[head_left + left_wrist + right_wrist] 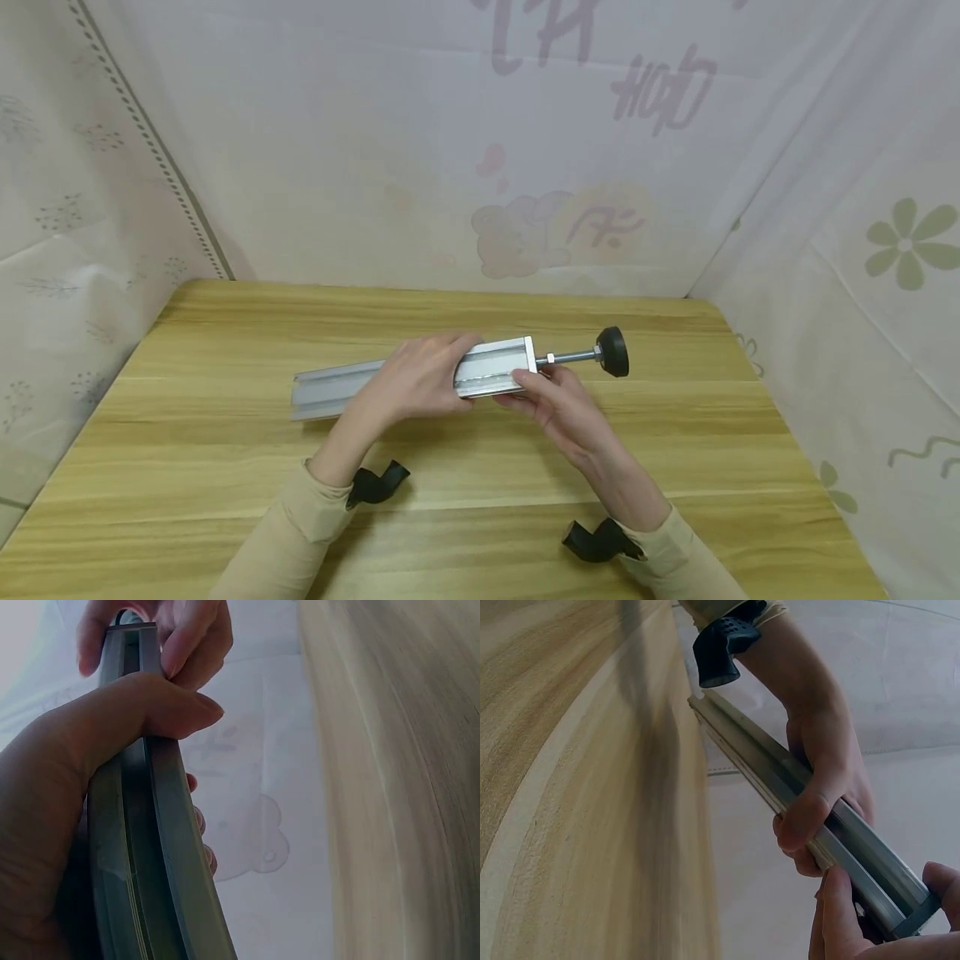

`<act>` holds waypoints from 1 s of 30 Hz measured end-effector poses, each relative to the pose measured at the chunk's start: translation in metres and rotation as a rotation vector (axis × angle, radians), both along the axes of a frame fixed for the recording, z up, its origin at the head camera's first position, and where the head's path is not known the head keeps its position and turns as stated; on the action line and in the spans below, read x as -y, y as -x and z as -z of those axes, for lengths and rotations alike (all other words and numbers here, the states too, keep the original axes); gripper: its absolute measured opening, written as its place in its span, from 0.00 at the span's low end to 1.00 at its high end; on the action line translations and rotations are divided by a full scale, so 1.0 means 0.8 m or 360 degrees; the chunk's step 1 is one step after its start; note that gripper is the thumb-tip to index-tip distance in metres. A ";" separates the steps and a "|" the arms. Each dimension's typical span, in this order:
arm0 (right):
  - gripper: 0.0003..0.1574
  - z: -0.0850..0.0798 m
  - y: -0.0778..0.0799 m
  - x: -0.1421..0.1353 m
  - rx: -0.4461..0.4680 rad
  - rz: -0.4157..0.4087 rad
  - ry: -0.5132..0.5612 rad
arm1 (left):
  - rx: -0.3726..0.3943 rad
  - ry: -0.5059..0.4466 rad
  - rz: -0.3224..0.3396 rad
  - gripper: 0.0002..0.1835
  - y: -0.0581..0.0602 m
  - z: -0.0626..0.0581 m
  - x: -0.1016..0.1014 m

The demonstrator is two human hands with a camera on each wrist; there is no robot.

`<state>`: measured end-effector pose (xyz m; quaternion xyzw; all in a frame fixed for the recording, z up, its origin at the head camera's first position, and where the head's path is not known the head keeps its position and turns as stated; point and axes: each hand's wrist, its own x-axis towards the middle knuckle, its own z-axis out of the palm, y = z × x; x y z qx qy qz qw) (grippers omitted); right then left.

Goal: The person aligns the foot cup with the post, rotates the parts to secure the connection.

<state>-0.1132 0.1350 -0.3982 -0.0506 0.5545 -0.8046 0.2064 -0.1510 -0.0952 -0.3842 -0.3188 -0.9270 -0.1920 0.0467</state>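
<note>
A silver aluminium profile with lengthwise grooves is held above the table, its right end slightly higher in the head view. From its end plate a threaded rod sticks out, carrying a nut and a black round foot. My left hand grips the profile around its middle, thumb across a grooved face in the left wrist view. Near the plated end my right hand holds the profile between thumb and fingers. Some right fingertips are hidden beneath it. The right wrist view shows both hands on the profile.
The wood-grain table lies under both hands. A white printed cloth hangs behind it and along both sides. Black wrist mounts stick out from the left sleeve and the right sleeve.
</note>
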 end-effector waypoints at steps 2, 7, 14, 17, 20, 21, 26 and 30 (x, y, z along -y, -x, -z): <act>0.33 0.002 0.002 -0.001 0.0016 -0.0030 0.0013 | 0.0031 0.0008 0.0004 0.41 0.002 0.002 0.002; 0.34 0.004 0.004 -0.002 0.0031 -0.0087 0.0010 | 0.0106 0.0003 0.0018 0.41 0.007 0.006 0.005; 0.35 0.007 0.007 -0.002 0.0016 -0.0143 -0.0011 | 0.0140 0.0015 0.0039 0.38 0.010 0.008 0.008; 0.34 0.009 0.008 -0.002 0.0014 -0.0148 -0.0012 | 0.0150 0.0019 0.0047 0.37 0.012 0.009 0.009; 0.34 0.009 0.008 -0.001 0.0024 -0.0148 -0.0010 | 0.0167 0.0016 0.0054 0.36 0.013 0.010 0.010; 0.33 0.009 0.008 -0.001 0.0030 -0.0149 -0.0008 | 0.0174 0.0017 0.0056 0.36 0.014 0.010 0.010; 0.34 0.009 0.007 0.000 0.0061 -0.0150 -0.0005 | 0.0214 0.0033 0.0062 0.35 0.015 0.012 0.011; 0.34 0.010 0.005 0.000 0.0093 -0.0146 0.0003 | 0.0240 0.0045 0.0079 0.35 0.015 0.013 0.011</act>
